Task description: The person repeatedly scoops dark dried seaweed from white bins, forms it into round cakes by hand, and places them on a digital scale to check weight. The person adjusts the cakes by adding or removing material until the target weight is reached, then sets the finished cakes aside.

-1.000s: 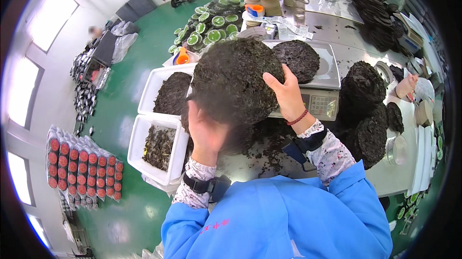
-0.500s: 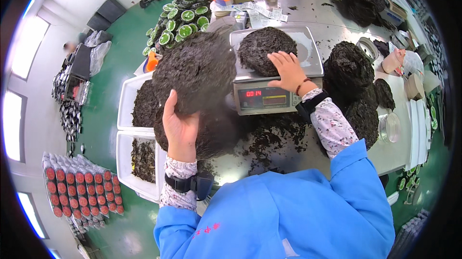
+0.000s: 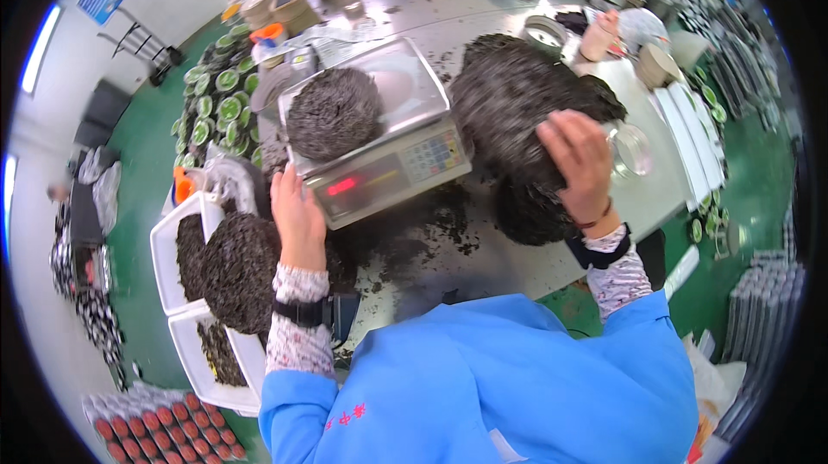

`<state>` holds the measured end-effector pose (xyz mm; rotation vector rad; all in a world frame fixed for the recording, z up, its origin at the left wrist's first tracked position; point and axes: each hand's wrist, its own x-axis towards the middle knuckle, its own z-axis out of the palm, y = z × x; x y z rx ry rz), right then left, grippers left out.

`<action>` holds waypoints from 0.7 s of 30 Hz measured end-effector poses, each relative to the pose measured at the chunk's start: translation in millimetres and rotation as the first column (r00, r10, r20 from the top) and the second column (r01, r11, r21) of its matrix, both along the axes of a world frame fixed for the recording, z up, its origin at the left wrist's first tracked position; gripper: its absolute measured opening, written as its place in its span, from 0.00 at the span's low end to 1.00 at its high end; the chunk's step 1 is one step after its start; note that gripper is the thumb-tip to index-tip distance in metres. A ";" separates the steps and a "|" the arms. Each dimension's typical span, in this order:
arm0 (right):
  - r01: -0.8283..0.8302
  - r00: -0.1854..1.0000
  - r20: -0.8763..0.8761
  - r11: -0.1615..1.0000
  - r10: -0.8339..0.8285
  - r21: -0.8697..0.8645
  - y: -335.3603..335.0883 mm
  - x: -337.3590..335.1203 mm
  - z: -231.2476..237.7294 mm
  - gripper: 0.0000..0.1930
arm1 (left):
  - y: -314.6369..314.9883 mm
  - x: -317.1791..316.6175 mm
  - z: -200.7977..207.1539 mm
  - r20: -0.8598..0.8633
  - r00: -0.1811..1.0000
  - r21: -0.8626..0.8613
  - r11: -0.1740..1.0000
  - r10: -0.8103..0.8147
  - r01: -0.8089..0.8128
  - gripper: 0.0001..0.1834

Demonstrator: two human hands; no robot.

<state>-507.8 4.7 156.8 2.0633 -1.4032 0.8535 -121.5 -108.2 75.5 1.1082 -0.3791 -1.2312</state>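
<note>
A round, dark cake of what looks like dried seaweed [image 3: 335,115] lies on the left part of the scale's metal pan [image 3: 404,84]. My left hand [image 3: 297,218] is at the front left corner of the digital scale [image 3: 388,169], fingers stretched and nothing in them. To the right, my right hand [image 3: 582,158] grips the right edge of a large dark seaweed cake [image 3: 517,97], blurred by motion; the thumb is hidden. Below it sits another dark seaweed cake [image 3: 530,214]. One more seaweed cake [image 3: 241,272] lies beside my left wrist, overlapping the white bins.
White bins [image 3: 185,326] with dark seaweed stand at the left. Green-lidded packs [image 3: 226,110] are piled behind them. Loose dark crumbs [image 3: 448,218] lie before the scale. A clear round container [image 3: 631,149] and white strips [image 3: 686,136] are at the right.
My left hand has let go of a large seaweed cake and moved to the scale's corner. My right hand has left the cake on the pan for one at the right. The view has turned.
</note>
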 end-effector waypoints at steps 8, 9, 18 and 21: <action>0.470 0.877 0.016 0.866 -0.480 0.169 52.6 -60.2 -75.7 0.35 | 84.8 7.6 74.7 0.425 0.885 -0.306 0.890 -0.189 0.337 0.24; 0.471 0.873 -0.018 0.831 -0.488 0.296 55.4 -51.8 -99.5 0.33 | 92.3 16.6 77.2 0.488 0.862 -0.321 0.889 -0.141 0.327 0.24; 0.397 0.911 -0.082 0.803 -0.405 0.444 55.9 -34.9 -152.3 0.19 | 167.3 157.2 66.5 0.917 0.334 -0.195 0.976 0.218 -0.100 0.31; 0.374 0.922 -0.054 0.849 -0.382 0.373 43.9 -26.0 -136.3 0.16 | 180.5 192.1 31.0 0.880 0.447 -0.058 0.969 0.164 -0.242 0.38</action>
